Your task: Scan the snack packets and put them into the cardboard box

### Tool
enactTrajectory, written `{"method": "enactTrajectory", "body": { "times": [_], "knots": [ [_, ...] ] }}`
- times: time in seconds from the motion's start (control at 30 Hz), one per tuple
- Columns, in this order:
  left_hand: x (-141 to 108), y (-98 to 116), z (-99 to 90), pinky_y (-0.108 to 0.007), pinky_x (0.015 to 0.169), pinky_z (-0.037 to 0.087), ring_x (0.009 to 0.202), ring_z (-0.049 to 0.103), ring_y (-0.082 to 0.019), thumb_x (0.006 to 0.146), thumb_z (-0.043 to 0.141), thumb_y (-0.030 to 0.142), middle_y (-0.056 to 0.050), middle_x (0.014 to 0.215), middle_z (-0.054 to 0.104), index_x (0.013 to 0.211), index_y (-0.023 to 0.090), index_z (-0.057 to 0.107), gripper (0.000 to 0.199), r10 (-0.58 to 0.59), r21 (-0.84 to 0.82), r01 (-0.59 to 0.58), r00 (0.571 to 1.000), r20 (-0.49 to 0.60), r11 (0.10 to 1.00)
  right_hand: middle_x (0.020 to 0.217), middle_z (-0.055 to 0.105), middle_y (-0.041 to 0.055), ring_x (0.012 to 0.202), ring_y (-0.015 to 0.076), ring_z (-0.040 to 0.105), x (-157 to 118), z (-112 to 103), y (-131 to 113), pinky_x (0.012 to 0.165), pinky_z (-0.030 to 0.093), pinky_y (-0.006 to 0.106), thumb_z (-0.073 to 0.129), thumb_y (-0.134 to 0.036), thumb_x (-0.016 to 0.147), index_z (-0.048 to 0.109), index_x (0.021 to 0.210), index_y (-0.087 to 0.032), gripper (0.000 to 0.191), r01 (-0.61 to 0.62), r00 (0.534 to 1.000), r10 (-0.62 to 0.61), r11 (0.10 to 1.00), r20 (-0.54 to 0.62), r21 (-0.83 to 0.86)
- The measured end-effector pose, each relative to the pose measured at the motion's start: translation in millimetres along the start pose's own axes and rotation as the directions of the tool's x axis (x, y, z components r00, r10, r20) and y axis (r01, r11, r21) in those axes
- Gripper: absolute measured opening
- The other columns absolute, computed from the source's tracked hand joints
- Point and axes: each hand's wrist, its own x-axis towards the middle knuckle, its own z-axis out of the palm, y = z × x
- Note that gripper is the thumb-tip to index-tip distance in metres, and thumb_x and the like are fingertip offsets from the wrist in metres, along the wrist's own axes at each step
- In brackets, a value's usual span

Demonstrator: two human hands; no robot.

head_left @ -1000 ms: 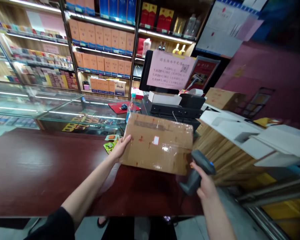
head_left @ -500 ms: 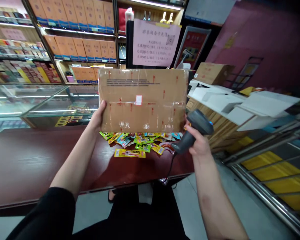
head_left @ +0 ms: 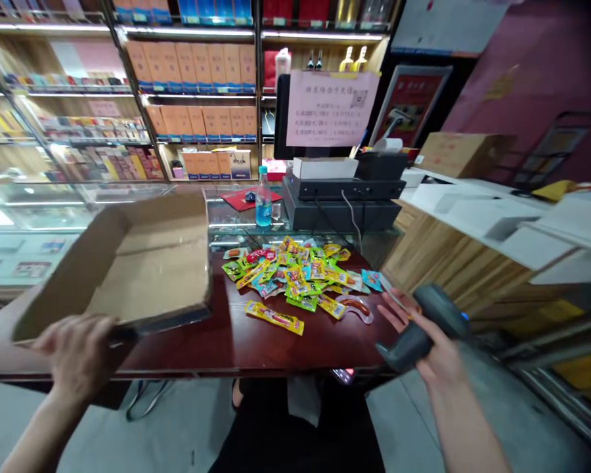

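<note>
My left hand (head_left: 81, 351) grips the near edge of a shallow open cardboard box (head_left: 152, 263), which is tilted over the left side of the dark red desk (head_left: 197, 355). Its brown inside faces me and holds nothing I can see. On the right, my right hand (head_left: 436, 335) is wrapped around the handle of a dark grey barcode scanner (head_left: 423, 328), fingers partly stretched. Between the hands lies a pile of small packaged snacks (head_left: 295, 269) in yellow, green and blue wrappers. One long yellow packet (head_left: 274, 317) and a curved sausage pack (head_left: 354, 307) rest at the pile's near side.
Behind the pile stand a blue drink bottle (head_left: 263, 200), a black cash register base (head_left: 345, 203) and a monitor with a pink paper sign (head_left: 332, 108). Goods shelves (head_left: 197, 92) line the back. White boxes (head_left: 492, 210) sit on a wooden counter at right.
The box has left my right hand, moved left in my left hand and turned from its taped underside to its open inside. The snack pile is uncovered. The scanner stays in my right hand.
</note>
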Motion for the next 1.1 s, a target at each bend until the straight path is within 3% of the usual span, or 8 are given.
{"method": "enactTrajectory", "body": {
  "times": [0.13, 0.23, 0.4, 0.5, 0.57, 0.7, 0.83, 1.1],
  "knots": [
    [-37.1, -4.7, 26.6, -0.049, 0.098, 0.038, 0.101, 0.062, -0.031, 0.081, 0.048, 0.032, -0.011, 0.095, 0.071, 0.098, 0.023, 0.065, 0.026, 0.005, 0.178, -0.024, 0.994, 0.105, 0.984, 0.129, 0.064, 0.0068, 0.129, 0.0317, 0.051, -5.5, -2.0, 9.3, 0.113, 0.035, 0.05, 0.077, -0.032, 0.068, 0.07, 0.11, -0.022, 0.044, -0.071, 0.998, 0.071, 0.997, -0.003, -0.007],
    [-33.5, 3.7, 35.2, -0.05, 0.105, 0.031, 0.104, 0.06, -0.032, 0.075, 0.059, 0.053, -0.011, 0.1, 0.071, 0.097, 0.026, 0.065, 0.036, 0.022, 0.194, -0.06, 0.981, 0.193, 0.979, 0.125, 0.066, 0.007, 0.127, 0.0333, 0.053, -11.1, -4.0, 11.2, 0.111, 0.039, 0.05, 0.079, -0.033, 0.064, 0.071, 0.107, -0.023, 0.045, -0.095, 0.994, 0.095, 0.995, -0.054, 0.002],
    [30.4, 68.2, 54.2, -0.051, 0.105, 0.031, 0.11, 0.059, -0.035, 0.078, 0.049, 0.068, -0.017, 0.112, 0.068, 0.122, 0.018, 0.059, 0.067, -0.055, 0.164, -0.002, 0.937, 0.345, 0.986, 0.119, 0.069, 0.0072, 0.125, 0.0351, 0.054, -13.3, -4.7, 15.3, 0.109, 0.041, 0.051, 0.08, -0.031, 0.062, 0.073, 0.097, -0.023, 0.037, -0.066, 0.991, 0.067, 0.998, -0.112, 0.013],
    [81.1, 104.7, 88.3, -0.043, 0.082, 0.047, 0.092, 0.067, -0.035, 0.085, 0.043, 0.057, -0.02, 0.101, 0.071, 0.119, 0.013, 0.061, 0.058, -0.184, 0.101, 0.154, 0.793, 0.58, 0.983, 0.118, 0.069, 0.0062, 0.125, 0.0351, 0.054, -14.8, -0.4, 16.2, 0.109, 0.041, 0.052, 0.08, -0.032, 0.062, 0.073, 0.095, -0.024, 0.035, -0.061, 0.991, 0.064, 0.998, -0.121, 0.025],
    [106.0, 116.0, 109.1, -0.039, 0.078, 0.048, 0.093, 0.068, -0.034, 0.087, 0.042, 0.04, -0.023, 0.103, 0.07, 0.109, 0.011, 0.065, 0.043, -0.206, 0.102, 0.185, 0.739, 0.641, 0.978, 0.119, 0.069, 0.0056, 0.125, 0.0346, 0.054, -18.7, 0.8, 15.8, 0.11, 0.04, 0.052, 0.079, -0.033, 0.063, 0.073, 0.095, -0.025, 0.033, -0.049, 0.992, 0.052, 0.998, -0.111, 0.03],
    [120.4, 129.9, 123.3, -0.035, 0.076, 0.048, 0.092, 0.069, -0.031, 0.086, 0.038, 0.026, -0.019, 0.099, 0.072, 0.099, 0.015, 0.067, 0.033, -0.09, -0.007, 0.128, 0.731, 0.676, 0.992, 0.122, 0.068, 0.0068, 0.122, 0.0349, 0.056, -29.1, -7.5, 17.4, 0.111, 0.037, 0.053, 0.079, -0.035, 0.064, 0.073, 0.099, -0.026, 0.037, -0.09, 0.987, 0.093, 0.996, -0.131, 0.028],
    [114.0, 167.2, 124.5, -0.034, 0.073, 0.048, 0.089, 0.069, -0.03, 0.086, 0.038, 0.027, -0.017, 0.096, 0.073, 0.099, 0.018, 0.065, 0.031, 0.034, -0.134, 0.08, 0.726, 0.687, 0.988, 0.121, 0.068, 0.0071, 0.123, 0.0348, 0.056, -35.2, -19.5, 22.0, 0.111, 0.037, 0.052, 0.078, -0.036, 0.064, 0.074, 0.098, -0.025, 0.036, -0.116, 0.98, 0.117, 0.993, -0.161, 0.016],
    [128.5, 233.2, 141.5, -0.04, 0.082, 0.049, 0.097, 0.067, -0.034, 0.09, 0.038, 0.04, -0.023, 0.101, 0.07, 0.106, 0.013, 0.065, 0.042, -0.042, -0.064, 0.121, 0.714, 0.699, 0.991, 0.117, 0.07, 0.0077, 0.119, 0.0355, 0.059, -42.4, -21.7, 26.7, 0.106, 0.043, 0.053, 0.079, -0.032, 0.067, 0.075, 0.085, -0.023, 0.021, -0.049, 0.989, 0.051, 0.999, -0.138, 0.018]
  ]
}}
